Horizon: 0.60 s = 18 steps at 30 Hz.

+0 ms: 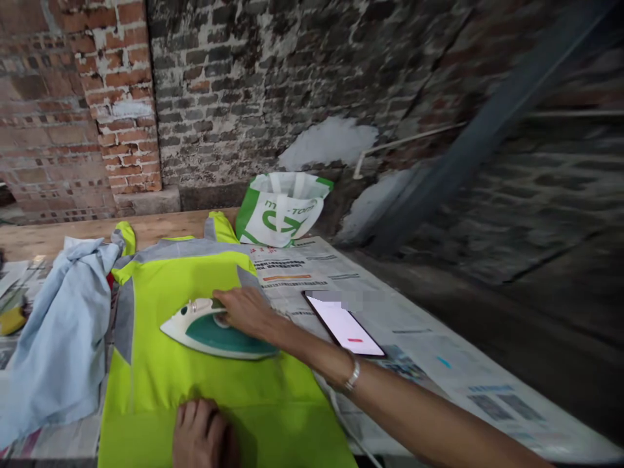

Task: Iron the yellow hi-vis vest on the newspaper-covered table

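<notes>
A bright yellow shirt with grey panels lies spread over the newspaper-covered table. My right hand is closed around the handle of a white and teal clothes iron. The iron's soleplate rests on the middle of the shirt, its tip pointing left. A pale cord runs down beside the shirt's right edge. Nearer to me, my left hand lies on the lower part of the shirt, fingers resting on the fabric. Its thumb and palm are mostly hidden.
Left of the shirt lies a crumpled light blue garment, with a yellow object beyond it. A phone with a lit screen rests on the newspaper at right. Behind stands a white and green bag before a brick wall.
</notes>
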Tool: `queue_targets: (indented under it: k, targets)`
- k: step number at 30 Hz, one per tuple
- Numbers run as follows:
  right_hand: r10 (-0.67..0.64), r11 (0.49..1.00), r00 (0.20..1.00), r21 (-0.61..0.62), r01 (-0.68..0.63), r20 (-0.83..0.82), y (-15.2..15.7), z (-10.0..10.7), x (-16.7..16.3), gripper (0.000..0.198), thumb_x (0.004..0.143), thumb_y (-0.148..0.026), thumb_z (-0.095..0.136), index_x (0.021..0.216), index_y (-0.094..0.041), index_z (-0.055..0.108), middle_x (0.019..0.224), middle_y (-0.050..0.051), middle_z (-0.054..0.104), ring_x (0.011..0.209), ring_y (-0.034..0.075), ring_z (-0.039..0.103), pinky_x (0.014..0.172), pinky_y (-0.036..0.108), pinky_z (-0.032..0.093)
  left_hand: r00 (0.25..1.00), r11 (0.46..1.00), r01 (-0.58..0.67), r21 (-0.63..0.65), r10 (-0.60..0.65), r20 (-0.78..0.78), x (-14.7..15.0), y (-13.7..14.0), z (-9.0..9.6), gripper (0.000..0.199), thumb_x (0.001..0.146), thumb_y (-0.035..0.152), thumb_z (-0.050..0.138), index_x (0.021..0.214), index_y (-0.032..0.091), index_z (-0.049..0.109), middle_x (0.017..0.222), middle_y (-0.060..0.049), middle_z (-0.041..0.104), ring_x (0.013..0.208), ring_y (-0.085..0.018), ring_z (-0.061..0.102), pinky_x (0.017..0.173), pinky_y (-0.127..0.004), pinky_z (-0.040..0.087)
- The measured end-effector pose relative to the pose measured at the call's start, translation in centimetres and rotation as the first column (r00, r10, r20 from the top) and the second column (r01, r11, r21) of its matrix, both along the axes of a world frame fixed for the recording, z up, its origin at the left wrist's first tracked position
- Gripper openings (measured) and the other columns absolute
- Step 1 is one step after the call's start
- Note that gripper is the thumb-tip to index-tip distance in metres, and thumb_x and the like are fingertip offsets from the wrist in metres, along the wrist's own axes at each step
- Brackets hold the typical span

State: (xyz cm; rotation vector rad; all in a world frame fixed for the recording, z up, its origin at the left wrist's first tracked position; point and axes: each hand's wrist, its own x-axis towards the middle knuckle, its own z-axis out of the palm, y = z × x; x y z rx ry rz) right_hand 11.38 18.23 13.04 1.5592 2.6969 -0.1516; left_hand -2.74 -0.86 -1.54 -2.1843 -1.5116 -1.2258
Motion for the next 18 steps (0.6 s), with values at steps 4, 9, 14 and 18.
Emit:
queue_targets:
  k: [4,9,14,18]
  targets:
    - [0.003,0.999,1.0,-0.048,-0.003,0.0,-5.1,0.1,0.9,0.027,0.09,-0.019,0.057,0.113,-0.022,0.071,0.107,0.011,0.079,0.102,0.029,0.074,0.077,0.033,0.047,1.0,1.0,0.007,0.018,-0.008,0.03,0.1,0.0,0.1,0.015,0.09,0.01,0.052,0.088,0.023,0.06,0.087,-0.003,0.067,0.077,-0.02,0.059,0.073,-0.035,0.043]
    - [-0.003,1.0,0.999,-0.003,0.003,0.042,-4.8,0.3,0.5,0.028,0.093,-0.018,0.053,0.115,-0.023,0.07,0.109,0.012,0.078,0.102,0.029,0.074,0.076,0.033,0.048,0.999,1.0,0.003,0.012,-0.003,0.043,0.2,0.0,0.5,0.016,0.087,0.009,0.054,0.086,0.024,0.06,0.086,-0.002,0.066,0.075,-0.019,0.058,0.07,-0.035,0.044]
    - [-0.065,0.996,0.997,0.069,0.062,0.051,0.7,-0.6,-1.2,0.029,0.096,-0.026,0.052,0.119,-0.024,0.069,0.111,0.012,0.078,0.104,0.029,0.073,0.078,0.033,0.049,0.998,1.0,-0.01,0.02,0.009,0.062,0.5,-0.2,0.3,0.014,0.089,0.011,0.054,0.086,0.023,0.06,0.083,-0.003,0.065,0.072,-0.019,0.057,0.069,-0.035,0.043]
    - [-0.096,0.986,0.995,0.139,0.093,0.012,7.3,-1.5,-2.6,0.033,0.097,-0.033,0.054,0.126,-0.023,0.067,0.114,0.014,0.077,0.11,0.03,0.071,0.085,0.035,0.049,1.0,1.0,-0.006,-0.01,0.006,0.022,0.5,-0.4,0.4,0.012,0.089,0.011,0.056,0.086,0.022,0.06,0.082,-0.003,0.066,0.072,-0.018,0.059,0.071,-0.034,0.045]
